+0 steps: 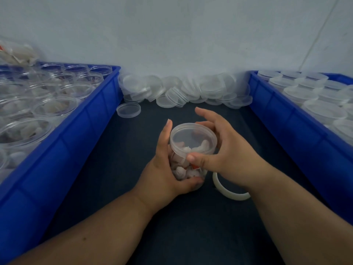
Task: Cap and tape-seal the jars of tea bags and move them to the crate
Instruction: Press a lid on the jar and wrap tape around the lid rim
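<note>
Clear round plastic jar [183, 170] of white tea bags is mid-table on the dark table top [191, 226], roughly upright. Left hand [164, 169] wraps the jar body from 9 o'clock, with the thumb curled across the lower near side and one fingertip reaching up beside the lid rim. Translucent round plastic lid [193, 137] sits on the jar mouth. Right hand [227, 152] clamps the lid rim from 3 o'clock: thumb on the near rim at 6, fingers curled over the far rim at 1, index finger lifted clear. Can't tell if the lid is fully seated.

White tape roll [227, 195] lies flat at 4 o'clock, just beside the jar and partly under the right wrist.

Left blue plastic crate [76, 134] at 9 o'clock holds open jars of tea bags [55, 108]. Right blue plastic crate [298, 131] at 3 o'clock holds capped jars [324, 109]. Heap of loose clear lids [183, 90] is at 12, against the pale wall [172, 35]. A single loose lid [128, 110] lies flat at 11, near the heap.
</note>
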{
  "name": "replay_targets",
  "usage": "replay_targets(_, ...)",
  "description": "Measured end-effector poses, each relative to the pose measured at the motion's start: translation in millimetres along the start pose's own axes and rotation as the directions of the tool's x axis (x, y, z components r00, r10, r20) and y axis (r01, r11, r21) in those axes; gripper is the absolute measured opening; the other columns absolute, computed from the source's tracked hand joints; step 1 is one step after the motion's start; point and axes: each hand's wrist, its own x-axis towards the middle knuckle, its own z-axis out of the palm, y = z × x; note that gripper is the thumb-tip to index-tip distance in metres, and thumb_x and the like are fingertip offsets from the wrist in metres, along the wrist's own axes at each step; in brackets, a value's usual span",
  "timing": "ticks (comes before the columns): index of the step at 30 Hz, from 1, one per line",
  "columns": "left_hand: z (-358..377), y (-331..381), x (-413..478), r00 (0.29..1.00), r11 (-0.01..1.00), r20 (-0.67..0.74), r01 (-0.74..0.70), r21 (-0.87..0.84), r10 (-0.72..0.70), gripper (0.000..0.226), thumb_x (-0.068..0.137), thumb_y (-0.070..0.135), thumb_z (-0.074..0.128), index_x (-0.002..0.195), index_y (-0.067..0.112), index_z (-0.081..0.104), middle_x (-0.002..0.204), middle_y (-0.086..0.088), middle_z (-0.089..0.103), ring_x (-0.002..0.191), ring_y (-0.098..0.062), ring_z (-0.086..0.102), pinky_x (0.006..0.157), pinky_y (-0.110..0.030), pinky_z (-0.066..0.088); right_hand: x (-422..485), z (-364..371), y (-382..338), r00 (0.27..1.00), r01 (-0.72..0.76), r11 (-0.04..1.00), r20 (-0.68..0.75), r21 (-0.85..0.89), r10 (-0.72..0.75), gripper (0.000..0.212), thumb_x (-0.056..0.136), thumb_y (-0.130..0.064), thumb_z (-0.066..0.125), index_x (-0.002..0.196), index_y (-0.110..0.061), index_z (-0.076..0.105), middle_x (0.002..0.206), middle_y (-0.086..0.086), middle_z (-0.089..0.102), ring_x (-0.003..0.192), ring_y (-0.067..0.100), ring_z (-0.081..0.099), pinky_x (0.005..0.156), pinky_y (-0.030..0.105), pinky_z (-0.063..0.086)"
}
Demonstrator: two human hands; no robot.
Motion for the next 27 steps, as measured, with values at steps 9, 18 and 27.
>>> replay_targets(9,3.7,1.7,-1.4,0.992,0.999,0.128,0.012,-0.030,-0.008,0.130,0.071,0.039,0.085,0.142,0.064,-0.020,0.136,0.052,0.037,0.130,0.017,0.044,0.099,-0.003,0.038,6.7,-5.5,-5.9,0.986,0.082,0.992,0.152,-0.099,-0.066,0.088,0.063,-0.045,0.089,0.139,-0.046,0.046,0.129,-0.027,0.050,0.122,-0.009,0.048,0.102,0.017,0.041)
replay_targets(18,14.7,11.0,-4.2,0.996,0.993,0.022,0.085,0.080,-0.087,0.131,0.065,0.048,0.090,0.141,0.068,-0.014,0.143,0.034,0.044,0.126,0.012,0.052,0.107,-0.034,0.049,-15.6,20.0,-13.8,0.993,-0.103,0.995,-0.068,-0.017,0.101,0.103,0.075,-0.059,0.072,0.153,-0.046,0.007,0.131,-0.031,0.043,0.123,-0.016,0.040,0.109,0.013,0.032)
replay_targets(27,9.4,35.0,-27.2,0.981,0.990,-0.145,0.135,0.026,-0.130,0.121,0.060,0.023,0.099,0.117,0.081,0.009,0.124,0.053,0.034,0.123,0.023,0.042,0.089,0.002,0.040,-78.2,-19.8,19.6,0.925,-0.204,0.640,0.068,-0.741,0.374,0.057,0.080,-0.069,0.058,0.129,-0.040,0.054,0.119,-0.019,0.054,0.107,0.003,0.049,0.091,0.022,0.043)
